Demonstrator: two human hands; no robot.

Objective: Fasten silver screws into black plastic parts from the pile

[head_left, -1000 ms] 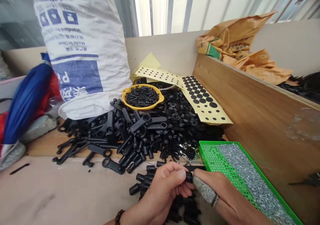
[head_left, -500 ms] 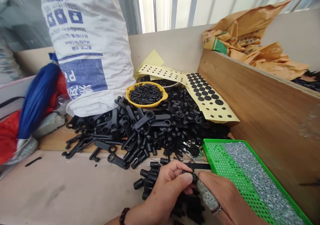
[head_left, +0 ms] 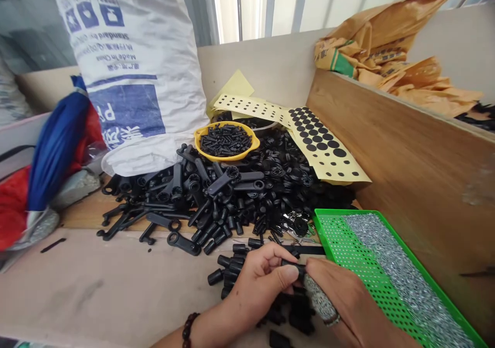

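Note:
Between the thumb and fingers of my left hand (head_left: 266,278) is a short black plastic cylinder (head_left: 299,269). My right hand (head_left: 340,291) is closed at the cylinder's right end, its fingertips partly hidden. A speckled grey wrap (head_left: 319,296), which looks like a cloth finger cover, runs along the thumb side of that hand. Under and beside my hands lies a pile of similar black cylinders (head_left: 226,268). Just beyond is a heap of black plastic crank handles (head_left: 183,242) and small round black parts (head_left: 284,167).
A green perforated tray (head_left: 340,239) with small silvery metal pieces (head_left: 402,270) stands at right, beside a wooden divider (head_left: 386,147). Behind are a yellow basket (head_left: 228,158) of black screw-like parts, dotted yellow sticker sheets (head_left: 320,147) and a white sack (head_left: 135,69). A folded blue umbrella (head_left: 56,147) lies left.
The view has shifted a little, so the scene sits slightly higher and farther right. Both hands stay together on the black cylinder, with only small finger movements.

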